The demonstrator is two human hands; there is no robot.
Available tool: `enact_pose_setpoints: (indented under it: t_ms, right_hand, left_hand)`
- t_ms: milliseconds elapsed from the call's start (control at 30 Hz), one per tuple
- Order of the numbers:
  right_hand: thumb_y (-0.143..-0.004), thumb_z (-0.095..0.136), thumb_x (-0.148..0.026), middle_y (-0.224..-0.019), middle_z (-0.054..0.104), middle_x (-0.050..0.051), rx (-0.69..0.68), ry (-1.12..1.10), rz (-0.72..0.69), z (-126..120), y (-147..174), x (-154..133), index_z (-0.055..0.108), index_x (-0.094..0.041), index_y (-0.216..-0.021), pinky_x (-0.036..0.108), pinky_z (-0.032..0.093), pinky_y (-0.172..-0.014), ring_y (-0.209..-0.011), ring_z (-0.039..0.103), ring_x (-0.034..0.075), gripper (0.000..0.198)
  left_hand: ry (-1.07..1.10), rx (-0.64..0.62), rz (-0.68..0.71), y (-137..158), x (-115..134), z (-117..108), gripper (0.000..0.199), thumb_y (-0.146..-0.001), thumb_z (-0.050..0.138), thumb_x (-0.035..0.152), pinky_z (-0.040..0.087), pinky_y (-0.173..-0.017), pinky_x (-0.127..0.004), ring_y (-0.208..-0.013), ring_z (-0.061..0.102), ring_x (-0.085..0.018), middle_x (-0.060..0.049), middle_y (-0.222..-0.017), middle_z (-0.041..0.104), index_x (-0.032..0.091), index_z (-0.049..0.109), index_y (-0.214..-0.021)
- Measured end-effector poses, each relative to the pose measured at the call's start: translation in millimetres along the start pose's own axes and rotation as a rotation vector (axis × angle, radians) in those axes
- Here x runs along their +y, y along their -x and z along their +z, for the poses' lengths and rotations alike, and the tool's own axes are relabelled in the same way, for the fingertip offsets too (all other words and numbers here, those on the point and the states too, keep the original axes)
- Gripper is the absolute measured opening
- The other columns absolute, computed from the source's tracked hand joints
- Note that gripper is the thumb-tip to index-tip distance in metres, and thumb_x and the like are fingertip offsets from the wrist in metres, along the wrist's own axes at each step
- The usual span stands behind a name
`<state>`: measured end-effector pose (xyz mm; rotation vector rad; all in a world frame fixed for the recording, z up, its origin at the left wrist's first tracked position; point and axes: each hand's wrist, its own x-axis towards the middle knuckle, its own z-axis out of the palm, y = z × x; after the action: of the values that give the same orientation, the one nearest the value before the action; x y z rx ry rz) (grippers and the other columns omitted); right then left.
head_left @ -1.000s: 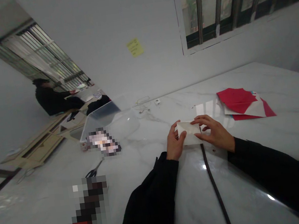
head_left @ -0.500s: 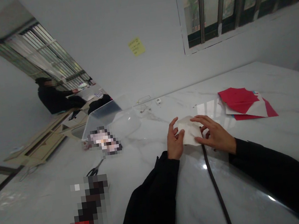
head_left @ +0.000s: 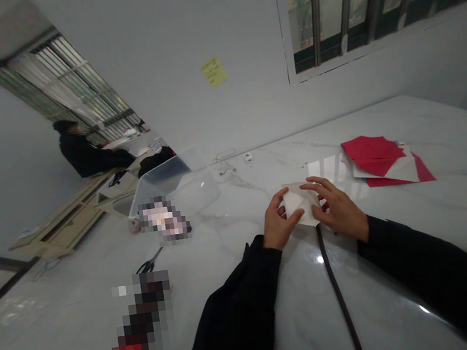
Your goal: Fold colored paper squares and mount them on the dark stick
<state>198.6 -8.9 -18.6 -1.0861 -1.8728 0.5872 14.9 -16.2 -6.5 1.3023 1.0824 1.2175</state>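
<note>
A small piece of white folded paper [head_left: 299, 202] is held between my two hands above the marble-patterned table [head_left: 228, 302]. My left hand [head_left: 279, 219] grips its left side, thumb across the front and fingers behind. On the right side, my right hand [head_left: 337, 207] pinches the paper, with the index finger over the top edge and the thumb low on the front. Below the paper a thin dark strip [head_left: 337, 293] runs toward the table's near edge; its upper end is hidden behind the paper and my right hand.
Red and white paper sheets [head_left: 380, 160] lie at the right. Scissors [head_left: 148, 265] rest at the left, near a clear plastic bin [head_left: 160, 179] and blurred-out items. A small white cube [head_left: 248, 157] stands by the wall. Another person [head_left: 79, 149] sits far left.
My left hand has moved right and closed in on the paper, its thumb now across the front. The paper's left part appears folded over. My right hand has shifted only slightly.
</note>
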Motion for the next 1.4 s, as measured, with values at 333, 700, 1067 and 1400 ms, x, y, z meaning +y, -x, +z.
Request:
enact_pose_setpoints:
  t_ms: [333, 700, 1067, 1400]
  right_hand:
    - [-0.081, 0.048, -0.014, -0.13, 0.06, 0.008, 0.221, -0.03, 0.017, -14.2, -10.9, 5.0, 0.067, -0.023, -0.106, 0.036, 0.056, -0.07, -0.107, 0.062, 0.026, 0.033]
    - [-0.076, 0.053, -0.016, -0.142, 0.054, 0.008, -0.004, -0.322, 0.244, -11.4, -13.1, 17.2, 0.067, -0.023, -0.116, 0.031, 0.058, -0.061, -0.063, 0.066, 0.012, 0.043]
    - [-0.069, 0.053, -0.01, -0.146, 0.05, 0.005, -0.04, -0.245, 0.184, -16.0, -14.7, 19.3, 0.065, -0.028, -0.125, 0.038, 0.057, -0.08, -0.118, 0.058, 0.028, 0.06]
    - [-0.079, 0.056, -0.019, -0.109, 0.071, 0.007, 0.007, -0.267, 0.297, -20.7, -17.3, 21.1, 0.064, -0.024, -0.125, 0.032, 0.055, -0.06, -0.072, 0.066, 0.019, 0.047]
  left_hand:
    - [0.025, 0.147, 0.011, -10.4, -8.4, -12.2, 0.069, -0.072, 0.075, 0.029, 0.051, -0.066, -0.024, -0.076, 0.067, -0.016, -0.008, -0.103, 0.07, 0.022, 0.046, -0.134]
    - [0.127, 0.332, -0.027, -19.6, -14.5, -27.4, 0.039, -0.07, 0.074, 0.038, 0.044, -0.053, -0.019, -0.052, 0.05, -0.008, 0.007, -0.064, 0.055, 0.023, 0.04, -0.082]
    - [0.286, 0.165, -0.068, -20.8, -14.1, -26.0, 0.027, -0.059, 0.083, 0.029, 0.05, -0.083, -0.033, -0.094, 0.065, -0.02, -0.009, -0.111, 0.071, 0.015, 0.066, -0.074]
    - [0.206, 0.176, -0.057, -24.7, -25.7, -33.9, 0.05, -0.062, 0.082, 0.023, 0.046, -0.101, -0.04, -0.122, 0.057, -0.027, -0.012, -0.121, 0.068, 0.018, 0.071, -0.111]
